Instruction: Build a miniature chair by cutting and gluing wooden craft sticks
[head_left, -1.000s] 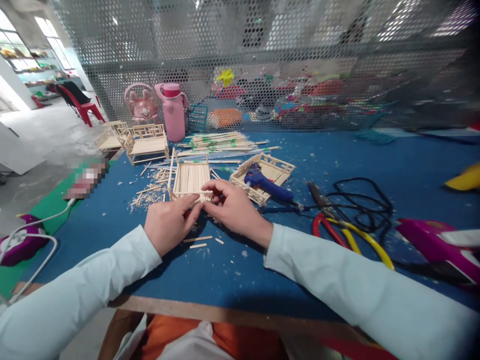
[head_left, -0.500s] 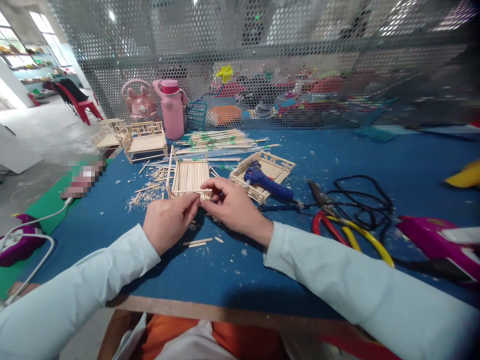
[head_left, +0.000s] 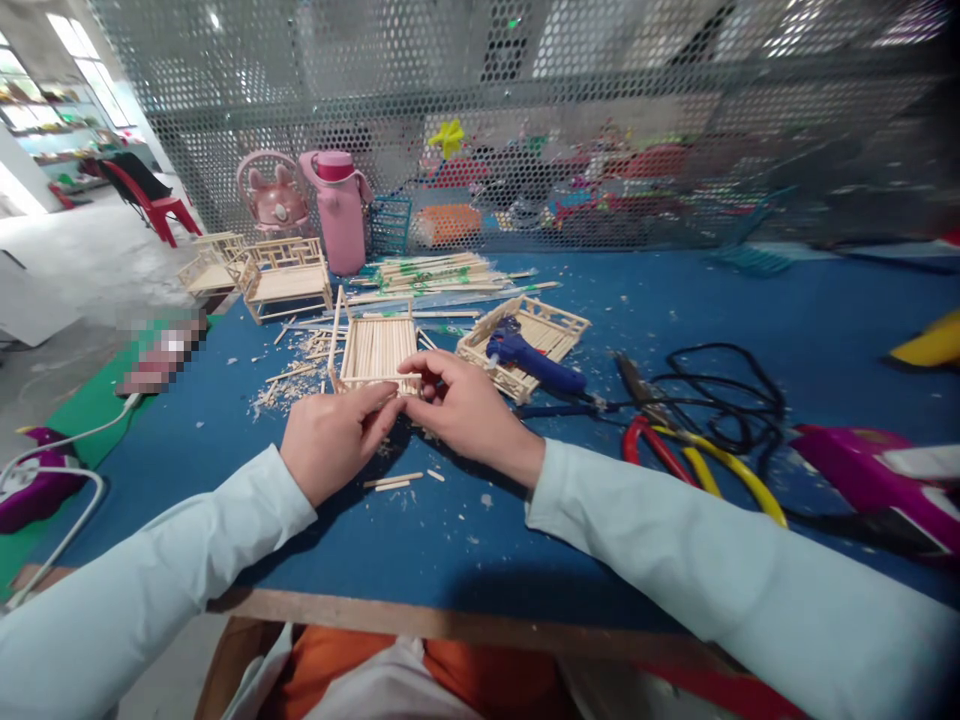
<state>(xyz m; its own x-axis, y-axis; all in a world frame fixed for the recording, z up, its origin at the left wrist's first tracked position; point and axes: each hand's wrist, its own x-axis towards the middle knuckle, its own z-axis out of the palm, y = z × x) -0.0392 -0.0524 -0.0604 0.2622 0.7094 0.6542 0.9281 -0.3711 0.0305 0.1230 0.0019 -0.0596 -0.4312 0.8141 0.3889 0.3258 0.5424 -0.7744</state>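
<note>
A small frame of wooden sticks (head_left: pixel 377 346), with a slatted base and raised rails, stands on the blue table (head_left: pixel 315 560). At its near edge my left hand (head_left: pixel 334 437) has thumb and forefinger pinched on the frame. My right hand (head_left: pixel 469 410) grips the near right corner with curled fingers, its fingertips close to those of the left. Any small piece between the fingertips is too hidden to make out. Right of the frame, a blue glue gun (head_left: pixel 536 364) rests on a second stick frame (head_left: pixel 564 325).
Pliers with red and yellow handles (head_left: pixel 664 450), a black cord (head_left: pixel 757 380) and a purple tool (head_left: pixel 877 480) lie at the right. Behind are stick bundles (head_left: pixel 442 272), a pink bottle (head_left: pixel 342 220) and a small stick bench (head_left: pixel 289 285). Loose stick pieces (head_left: pixel 394 482) lie near me.
The view has shifted slightly. My left fingers have moved a little along the near edge of the frame; my right hand keeps nearly the same place.
</note>
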